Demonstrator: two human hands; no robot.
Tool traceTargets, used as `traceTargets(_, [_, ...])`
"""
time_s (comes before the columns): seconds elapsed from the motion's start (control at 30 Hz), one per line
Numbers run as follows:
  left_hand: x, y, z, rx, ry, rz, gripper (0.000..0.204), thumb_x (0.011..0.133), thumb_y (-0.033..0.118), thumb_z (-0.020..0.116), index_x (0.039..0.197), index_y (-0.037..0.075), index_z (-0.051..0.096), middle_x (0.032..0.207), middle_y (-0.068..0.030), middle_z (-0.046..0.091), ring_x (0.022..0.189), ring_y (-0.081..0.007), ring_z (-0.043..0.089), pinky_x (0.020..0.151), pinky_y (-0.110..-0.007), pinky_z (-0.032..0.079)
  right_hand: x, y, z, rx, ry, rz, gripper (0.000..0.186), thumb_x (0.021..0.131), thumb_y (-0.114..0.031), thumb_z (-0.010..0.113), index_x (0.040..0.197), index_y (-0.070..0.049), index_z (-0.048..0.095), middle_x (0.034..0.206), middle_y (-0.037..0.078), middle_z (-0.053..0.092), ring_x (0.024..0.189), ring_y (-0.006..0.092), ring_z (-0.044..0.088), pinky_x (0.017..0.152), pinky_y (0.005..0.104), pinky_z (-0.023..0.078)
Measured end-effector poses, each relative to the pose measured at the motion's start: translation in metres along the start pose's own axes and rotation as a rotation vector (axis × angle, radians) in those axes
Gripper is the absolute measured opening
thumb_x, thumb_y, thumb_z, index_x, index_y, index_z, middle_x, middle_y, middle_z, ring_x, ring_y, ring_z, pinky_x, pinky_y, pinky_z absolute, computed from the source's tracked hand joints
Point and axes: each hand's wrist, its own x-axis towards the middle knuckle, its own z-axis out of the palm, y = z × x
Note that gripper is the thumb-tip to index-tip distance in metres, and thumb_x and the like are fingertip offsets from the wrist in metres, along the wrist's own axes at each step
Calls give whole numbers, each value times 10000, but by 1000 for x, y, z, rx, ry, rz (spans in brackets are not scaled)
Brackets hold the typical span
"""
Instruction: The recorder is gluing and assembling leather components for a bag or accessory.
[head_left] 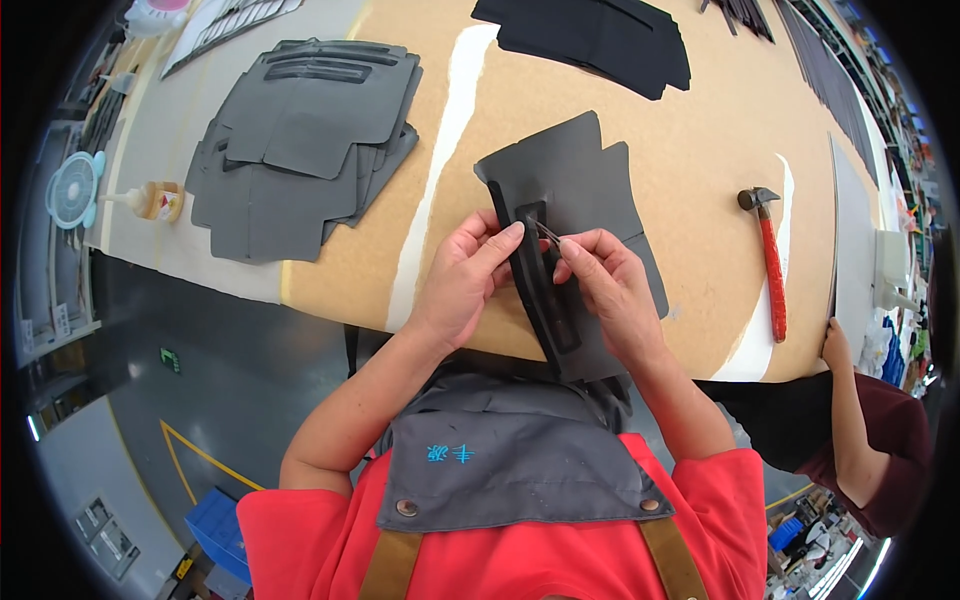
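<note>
A dark grey cut panel [560, 165] with a black folded strip and a slotted opening is held up at the table's near edge. My left hand [474, 262] grips the strip along its left side, thumb on top near the upper end of the slot. My right hand [602, 275] pinches a small slim metal tool [545, 232], like tweezers, with its tip at that slot. The lower part of the panel hangs toward my grey apron.
Grey panel stacks [305, 125] lie left, beside a glue bottle [160, 200] and small fan [72, 190]. Black pieces [590, 40] lie at the back of the table [430, 80]. A red-handled hammer [771, 275] lies right; a co-worker's arm [850, 420] reaches the right edge.
</note>
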Motion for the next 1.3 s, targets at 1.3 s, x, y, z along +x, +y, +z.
traceTargets(1.3, [2, -2, -14, 38, -28, -45, 240, 1024, 187, 570, 1215, 43, 587, 1106, -36, 684, 974, -100, 655, 866, -281, 520, 6, 6, 0, 65, -1, -16, 209, 992, -229, 651, 962, -24, 621, 816, 21, 649, 798, 71, 589, 806, 226, 449])
